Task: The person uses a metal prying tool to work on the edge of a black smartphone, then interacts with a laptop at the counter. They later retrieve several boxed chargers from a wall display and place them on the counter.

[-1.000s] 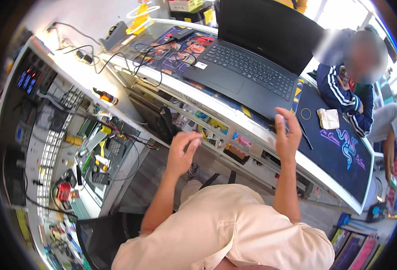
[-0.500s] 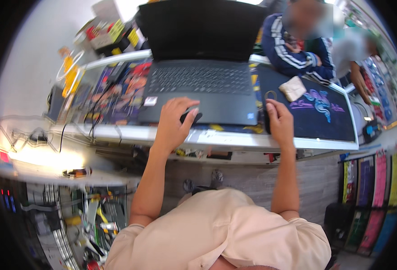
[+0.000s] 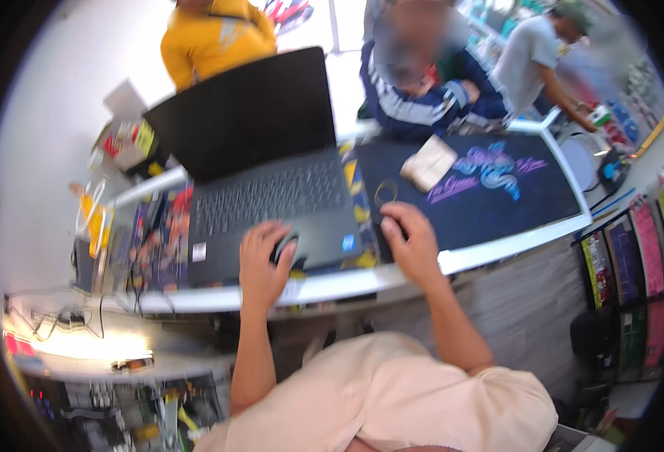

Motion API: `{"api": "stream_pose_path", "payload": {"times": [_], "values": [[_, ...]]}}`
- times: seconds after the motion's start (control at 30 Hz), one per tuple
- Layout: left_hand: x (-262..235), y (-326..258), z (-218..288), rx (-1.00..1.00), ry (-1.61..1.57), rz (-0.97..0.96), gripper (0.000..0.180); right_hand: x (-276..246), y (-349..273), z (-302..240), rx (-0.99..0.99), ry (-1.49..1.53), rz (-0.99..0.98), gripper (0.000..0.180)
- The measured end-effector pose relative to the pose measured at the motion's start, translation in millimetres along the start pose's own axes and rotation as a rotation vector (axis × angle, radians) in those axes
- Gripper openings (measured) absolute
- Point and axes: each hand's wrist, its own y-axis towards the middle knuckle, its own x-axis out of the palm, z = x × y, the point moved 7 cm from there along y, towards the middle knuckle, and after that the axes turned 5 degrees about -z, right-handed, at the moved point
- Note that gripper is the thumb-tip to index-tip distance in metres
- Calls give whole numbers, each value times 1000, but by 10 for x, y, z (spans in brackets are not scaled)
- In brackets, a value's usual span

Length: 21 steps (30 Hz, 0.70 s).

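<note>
An opened black laptop [image 3: 320,226] lies on the counter, its screen dark and leaning back. My left hand [image 3: 262,264] rests on its palm rest, fingers curled round a small black rounded object [image 3: 285,247]. Beyond the laptop's right edge, my right hand [image 3: 416,247] lies at the near left edge of a dark printed mat [image 3: 482,218]. Its fingers are bent, and whatever sits under them is dark and mostly hidden. Just past those fingertips lies a thin ring [image 3: 386,191], seemingly apart from them. A pale, squarish folded thing [image 3: 428,163] rests farther up the mat.
Across the counter leans a person in a dark striped jacket [image 3: 482,90]; another in yellow [image 3: 215,45] stands behind the laptop. A box of small goods [image 3: 132,143] is at the back left. Cables [image 3: 132,301] hang by the counter's left front. Racks of coloured packs [image 3: 625,264] stand right.
The view has shifted and tilted, so the laptop appears lower and farther left, and the person in yellow now shows. My right fingertips have drawn slightly back from the ring. My left hand stays on the palm rest.
</note>
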Motion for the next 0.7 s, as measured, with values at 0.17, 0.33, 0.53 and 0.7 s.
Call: {"api": "stream_pose_path", "payload": {"times": [0.17,0.33,0.53,0.7], "values": [[-32,-41,21,-13,40,3,24,4,-64,-108,5,-21,-38,24],[-33,-54,-3,-26,1,19,21,-53,-79,-122,7,-51,28,24],[-83,-57,-53,-2,-117,33,16,-173,7,-48,36,-450,-43,25],[-124,-78,-109,38,-228,39,15,-174,40,-87,127,-357,-180,23]]}}
